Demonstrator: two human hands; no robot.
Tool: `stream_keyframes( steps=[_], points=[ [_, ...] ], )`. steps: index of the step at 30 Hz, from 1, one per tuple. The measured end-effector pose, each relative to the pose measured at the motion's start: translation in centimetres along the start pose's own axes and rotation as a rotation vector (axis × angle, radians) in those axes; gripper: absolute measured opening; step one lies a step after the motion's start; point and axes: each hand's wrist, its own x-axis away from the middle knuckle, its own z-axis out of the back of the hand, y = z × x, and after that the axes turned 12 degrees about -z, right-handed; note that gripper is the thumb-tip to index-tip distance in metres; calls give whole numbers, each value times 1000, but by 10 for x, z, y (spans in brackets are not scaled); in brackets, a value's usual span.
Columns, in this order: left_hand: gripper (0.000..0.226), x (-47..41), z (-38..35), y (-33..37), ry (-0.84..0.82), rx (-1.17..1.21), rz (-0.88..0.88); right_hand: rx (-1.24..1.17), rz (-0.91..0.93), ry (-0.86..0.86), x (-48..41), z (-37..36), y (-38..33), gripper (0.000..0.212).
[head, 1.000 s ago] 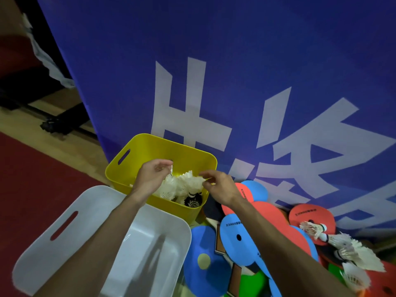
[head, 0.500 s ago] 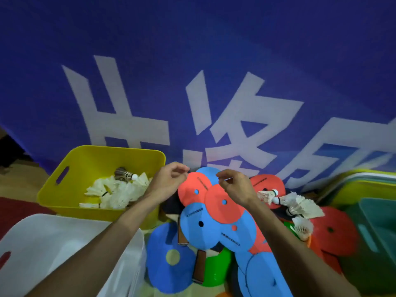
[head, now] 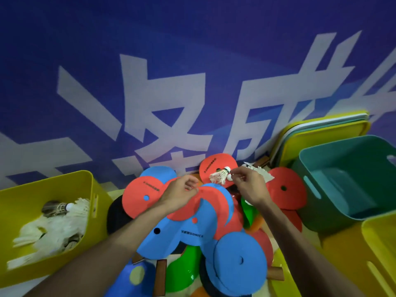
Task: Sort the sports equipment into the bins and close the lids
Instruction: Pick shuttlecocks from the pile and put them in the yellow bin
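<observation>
A pile of red and blue foam discs (head: pixel 199 230) and paddles lies in front of me. A white shuttlecock (head: pixel 219 176) rests on a red disc (head: pixel 218 162) at the back of the pile. My right hand (head: pixel 249 186) pinches it at the cork end. More shuttlecocks (head: pixel 262 173) lie just behind that hand, partly hidden. My left hand (head: pixel 182 192) hovers over the discs with its fingers curled and holds nothing. The yellow bin (head: pixel 49 179) on the left holds several shuttlecocks (head: pixel 53 226).
An empty teal bin (head: pixel 321 144) stands at the right, with another yellow bin (head: pixel 377 249) in front of it. A stack of lids (head: pixel 321 127) leans against the blue banner (head: pixel 192 61) behind. Wooden paddle handles (head: pixel 159 275) stick out at the pile's near edge.
My view swung right from the yellow bin to the pile. Both hands left the bin and moved over the discs; my right hand reached the shuttlecock on the red disc.
</observation>
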Motion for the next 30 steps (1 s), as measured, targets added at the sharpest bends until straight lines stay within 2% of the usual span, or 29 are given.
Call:
stream_keyframes(
  steps=[5, 10, 15, 17, 20, 22, 27, 30],
  points=[
    [28, -33, -38, -2, -79, -28, 28, -28, 10, 85, -16, 12, 19, 22],
    [43, -69, -57, -13, -90, -202, 9, -30, 2, 172, -28, 23, 36, 22],
    [50, -105, -71, -21, -183, -337, 52, -50, -4, 231, -33, 30, 53, 22],
    [49, -117, -76, -23, -213, -358, 94, -58, -17, 224, -33, 29, 59, 23],
    [33, -125, -83, -24, -252, -395, 115, -39, -31, 222, -33, 28, 65, 23],
    [24, -126, -86, -24, -225, -410, 119, -22, -40, 224, -34, 28, 69, 23],
    [24, -119, -84, -20, -85, -362, 105, 70, -82, 235, -35, 25, 84, 20],
    [23, -109, -78, -17, -13, -297, 80, 183, -154, 179, -33, 21, 93, 25]
  ],
)
